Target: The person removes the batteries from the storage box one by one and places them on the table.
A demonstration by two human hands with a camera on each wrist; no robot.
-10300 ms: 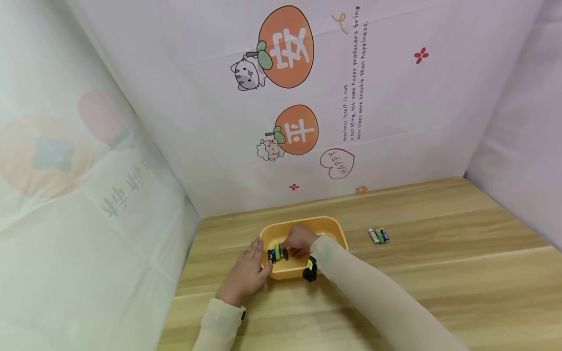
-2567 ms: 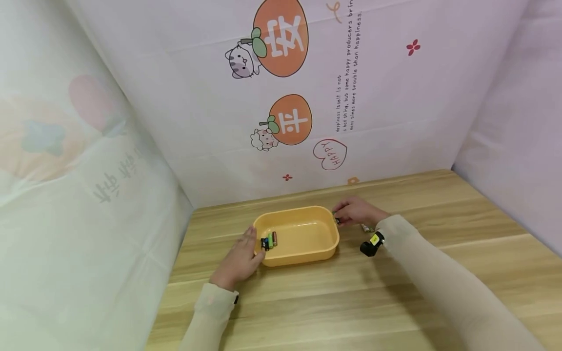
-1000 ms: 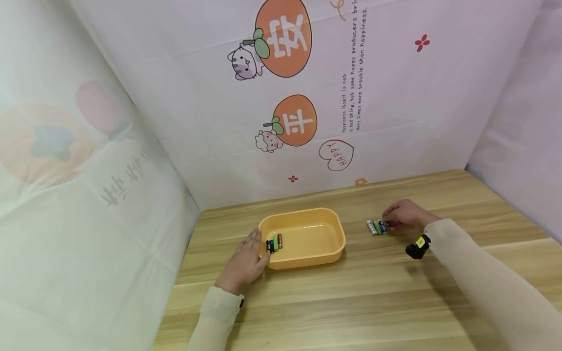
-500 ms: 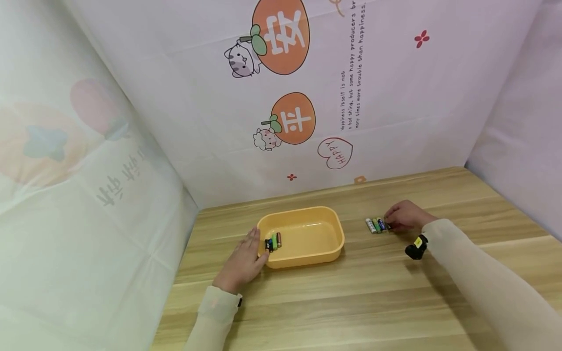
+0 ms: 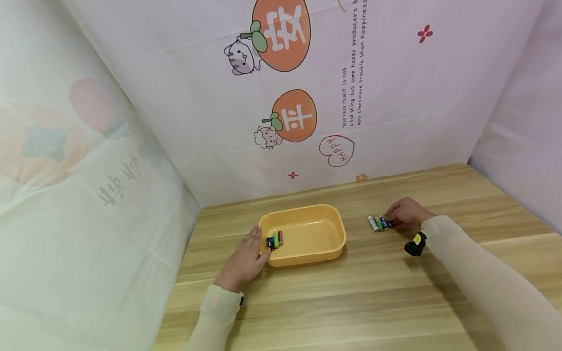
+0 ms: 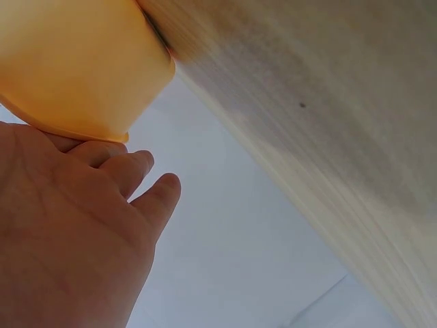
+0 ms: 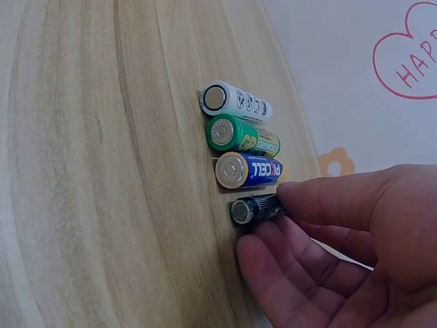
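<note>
My right hand (image 5: 406,213) pinches a small black battery (image 7: 254,209) between thumb and fingers, at the table surface. Beside it, a blue PKCELL battery (image 7: 252,171), a green GP battery (image 7: 244,134) and a white battery (image 7: 237,102) lie side by side in a row. A yellow plastic tray (image 5: 307,261) stands to the left on the table. My left hand (image 5: 241,263) rests against its left end, fingers along the rim and thumb at the front corner. Inside the tray, near that hand, lie a reddish-brown battery (image 5: 280,238), a green battery (image 5: 275,240) and some dark batteries (image 5: 270,243).
The wooden table (image 5: 342,302) runs up to a printed white cloth (image 5: 386,97) at the back. More cloth hangs at the left and right sides. A small black camera (image 5: 415,244) sits on my right wrist.
My right hand was in the tray, then came out over its right side holding a battery. Now it is at the table row, where the black battery lies beside the other three. Left hand stays.
</note>
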